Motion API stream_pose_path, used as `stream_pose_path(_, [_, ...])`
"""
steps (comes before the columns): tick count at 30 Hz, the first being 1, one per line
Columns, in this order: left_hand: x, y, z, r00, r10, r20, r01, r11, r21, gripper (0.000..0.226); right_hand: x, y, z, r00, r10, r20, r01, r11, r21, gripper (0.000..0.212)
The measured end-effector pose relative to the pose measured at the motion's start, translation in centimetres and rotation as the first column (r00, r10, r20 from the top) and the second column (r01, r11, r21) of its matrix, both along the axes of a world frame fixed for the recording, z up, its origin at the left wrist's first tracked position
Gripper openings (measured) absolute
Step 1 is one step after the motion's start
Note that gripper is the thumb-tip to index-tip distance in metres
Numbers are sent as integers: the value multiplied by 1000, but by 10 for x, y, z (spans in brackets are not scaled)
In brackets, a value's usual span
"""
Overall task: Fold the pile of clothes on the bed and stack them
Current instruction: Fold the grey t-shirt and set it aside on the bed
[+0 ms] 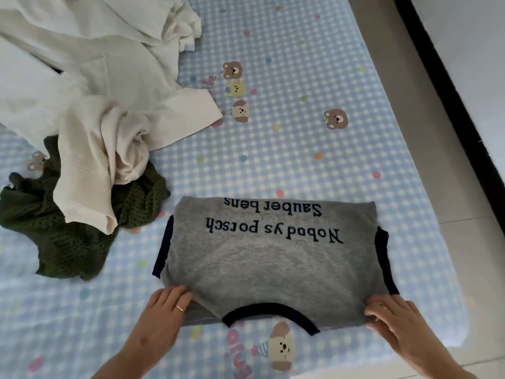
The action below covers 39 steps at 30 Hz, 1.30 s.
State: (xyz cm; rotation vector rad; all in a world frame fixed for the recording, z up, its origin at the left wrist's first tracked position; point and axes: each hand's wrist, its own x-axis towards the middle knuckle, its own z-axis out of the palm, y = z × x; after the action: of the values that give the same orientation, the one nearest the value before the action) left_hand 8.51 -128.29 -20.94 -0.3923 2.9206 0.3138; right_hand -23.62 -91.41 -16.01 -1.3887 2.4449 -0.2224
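On the checked bed sheet (pixel 314 86), both hands pinch the grey shirt's (pixel 267 263) near corners.

A grey knitted cotton T-shirt with dark navy trim (pixel 273 258) is carrying dark navy lettering across its chest, appearing upside down from the head camera. The larger line is reading "Nobodys porsch"; the smaller line beyond it is reading "Sauber bens". Pink letters on the blue checked bedsheet (pixel 328 77) are showing too blurred to read.
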Motion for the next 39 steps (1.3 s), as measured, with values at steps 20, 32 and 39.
stream_pose_path(20, [-130,64,17,991,14,-133,4,991,133,61,20,-2,-28,512,-857,60,859,512,-22,26])
stream_pose_path(32, [-442,135,-10,986,-163,20,157,973,169,30,22,-4,-39,323,-889,326,942,336,-17,25])
stream_pose_path(39, [-475,162,-19,985,-168,-42,173,936,308,13,19,21,-34,108,-905,412,986,149,70,33])
